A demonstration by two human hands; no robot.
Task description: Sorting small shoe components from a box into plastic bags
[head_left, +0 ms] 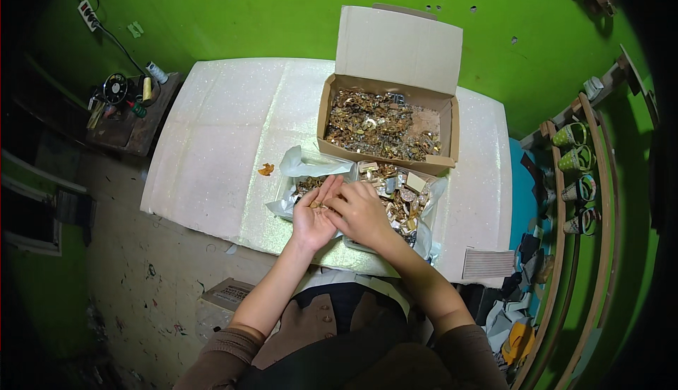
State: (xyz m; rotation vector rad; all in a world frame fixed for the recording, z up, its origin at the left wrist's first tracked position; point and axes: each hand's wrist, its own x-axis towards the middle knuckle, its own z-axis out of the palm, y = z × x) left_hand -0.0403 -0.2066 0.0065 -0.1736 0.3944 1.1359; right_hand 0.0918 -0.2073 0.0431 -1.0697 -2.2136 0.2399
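My left hand [314,222] is turned palm up above the near edge of the table, cupping a few small brownish-gold metal pieces [316,205]. Over that palm, my right hand [360,212] has its fingers bent and pressed together; what they pinch, if anything, is hidden. Both hands hover over two shallow trays lined with pale plastic. In the right tray are shiny metal buckles and fittings [404,196]; the left one holds smaller brownish metal pieces [305,186], partly covered by my hand and a plastic flap [311,164].
An open cardboard box [449,132] of small metal parts stands behind the trays. One orange-brown piece [266,169] lies left on the white table [219,121]. A side stand [127,132] carries thread spools. Small green shoes [578,158] hang on a wooden rack at right.
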